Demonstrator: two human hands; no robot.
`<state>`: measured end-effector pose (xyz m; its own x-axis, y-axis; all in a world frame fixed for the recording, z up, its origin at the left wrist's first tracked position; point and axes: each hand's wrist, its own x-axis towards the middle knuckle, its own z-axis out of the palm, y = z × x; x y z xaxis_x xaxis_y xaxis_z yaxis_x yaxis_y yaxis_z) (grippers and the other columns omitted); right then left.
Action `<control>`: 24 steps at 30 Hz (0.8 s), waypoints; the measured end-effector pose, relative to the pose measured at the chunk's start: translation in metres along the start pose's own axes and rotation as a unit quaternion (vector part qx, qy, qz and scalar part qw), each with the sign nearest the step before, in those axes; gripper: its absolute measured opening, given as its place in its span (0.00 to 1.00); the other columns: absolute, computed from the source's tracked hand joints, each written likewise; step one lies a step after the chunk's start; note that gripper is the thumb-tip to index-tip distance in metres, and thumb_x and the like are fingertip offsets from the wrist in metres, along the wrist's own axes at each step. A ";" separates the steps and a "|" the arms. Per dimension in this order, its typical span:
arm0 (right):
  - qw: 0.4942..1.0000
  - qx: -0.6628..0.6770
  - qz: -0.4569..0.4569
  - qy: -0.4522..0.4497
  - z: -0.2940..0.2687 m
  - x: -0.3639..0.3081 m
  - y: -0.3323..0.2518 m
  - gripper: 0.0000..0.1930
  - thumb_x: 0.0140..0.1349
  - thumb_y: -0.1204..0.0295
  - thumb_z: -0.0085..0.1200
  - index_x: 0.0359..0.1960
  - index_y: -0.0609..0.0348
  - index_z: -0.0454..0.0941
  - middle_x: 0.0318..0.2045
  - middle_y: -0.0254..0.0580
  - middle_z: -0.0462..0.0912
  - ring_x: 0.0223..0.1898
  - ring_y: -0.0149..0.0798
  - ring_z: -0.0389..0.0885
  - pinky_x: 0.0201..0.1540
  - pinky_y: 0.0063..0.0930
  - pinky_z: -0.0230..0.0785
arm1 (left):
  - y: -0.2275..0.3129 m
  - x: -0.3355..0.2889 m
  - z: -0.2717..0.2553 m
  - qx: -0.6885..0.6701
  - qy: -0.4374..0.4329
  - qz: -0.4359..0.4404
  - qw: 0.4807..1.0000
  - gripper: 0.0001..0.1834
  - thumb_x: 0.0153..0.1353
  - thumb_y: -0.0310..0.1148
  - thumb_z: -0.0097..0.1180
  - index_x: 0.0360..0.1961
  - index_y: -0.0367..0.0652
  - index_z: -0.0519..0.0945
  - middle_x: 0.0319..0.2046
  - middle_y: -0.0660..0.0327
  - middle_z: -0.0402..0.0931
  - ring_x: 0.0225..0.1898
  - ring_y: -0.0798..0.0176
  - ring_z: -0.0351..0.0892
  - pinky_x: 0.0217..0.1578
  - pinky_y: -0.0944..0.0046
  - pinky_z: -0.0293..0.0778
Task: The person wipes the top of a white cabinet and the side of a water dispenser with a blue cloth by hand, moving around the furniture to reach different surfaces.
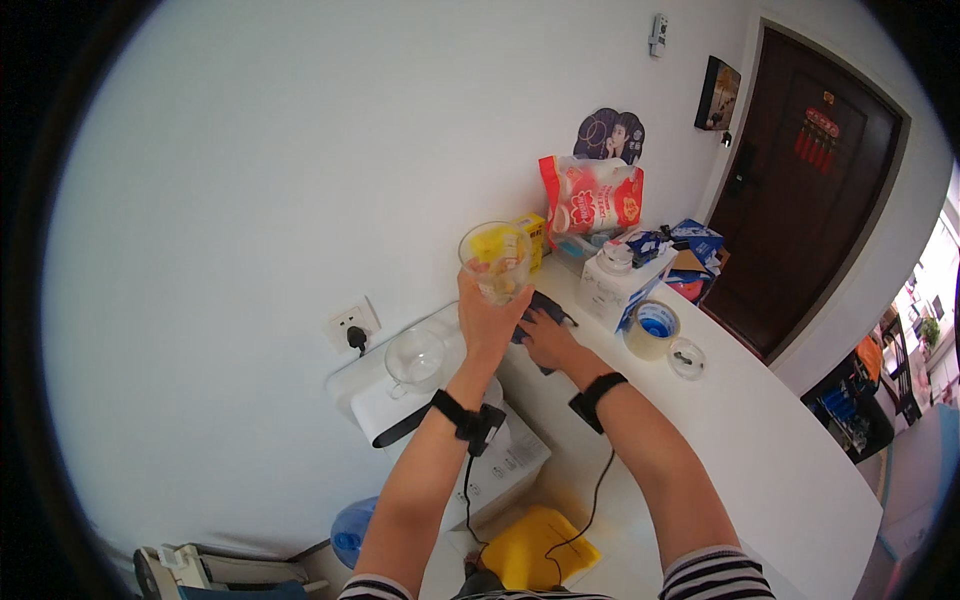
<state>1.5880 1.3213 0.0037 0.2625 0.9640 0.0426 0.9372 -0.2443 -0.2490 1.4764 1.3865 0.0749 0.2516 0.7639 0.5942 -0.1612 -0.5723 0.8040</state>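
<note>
My left hand point(487, 318) is wrapped round a clear glass cup point(494, 255), lifted above the narrow end of the white tabletop. Just to its right, my right hand point(548, 338) presses down on a dark cloth point(546, 306) on the tabletop, its fingers partly covering it. Black straps with small devices sit on both wrists. A second clear cup with a handle point(414, 360) stands left of my left forearm, on a white appliance point(385, 408) against the wall.
Along the far side of the white table point(770, 470) are a yellow box point(536, 240), a red and white bag point(600, 200), a white box point(610, 290), a tape roll point(652, 330) and a small round clear container point(687, 359). A plug point(356, 338) sits in the wall socket.
</note>
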 end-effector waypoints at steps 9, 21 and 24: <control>0.997 0.034 0.038 0.053 -0.016 -0.159 0.031 0.24 0.58 0.69 0.46 0.59 0.52 0.62 0.61 0.51 0.58 0.63 0.52 0.53 0.57 0.55 0.53 | -0.047 0.007 0.051 0.090 -0.016 0.065 0.994 0.29 0.35 0.36 0.68 0.39 0.39 0.68 0.40 0.53 0.66 0.47 0.50 0.62 0.50 0.56 0.60; 0.993 0.023 0.118 0.021 -0.030 -0.196 0.022 0.25 0.59 0.70 0.45 0.60 0.51 0.60 0.62 0.51 0.55 0.65 0.53 0.49 0.58 0.60 0.51 | -0.079 0.007 0.104 0.117 -0.046 -0.007 0.992 0.47 0.36 0.39 0.69 0.54 0.29 0.57 0.52 0.40 0.57 0.57 0.41 0.53 0.56 0.51 0.54; 0.990 0.006 0.140 0.013 -0.029 -0.194 0.026 0.25 0.59 0.70 0.45 0.60 0.51 0.60 0.62 0.51 0.55 0.65 0.52 0.48 0.58 0.60 0.51 | -0.081 0.006 0.112 0.096 -0.076 -0.006 0.992 0.49 0.36 0.40 0.69 0.55 0.28 0.55 0.53 0.39 0.57 0.57 0.40 0.52 0.57 0.51 0.53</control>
<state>1.5678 1.1249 0.0175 0.5184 0.8551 -0.0048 0.8236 -0.5007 -0.2663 1.5975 1.4040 0.0113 0.3960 0.7251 0.5634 0.0243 -0.6216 0.7829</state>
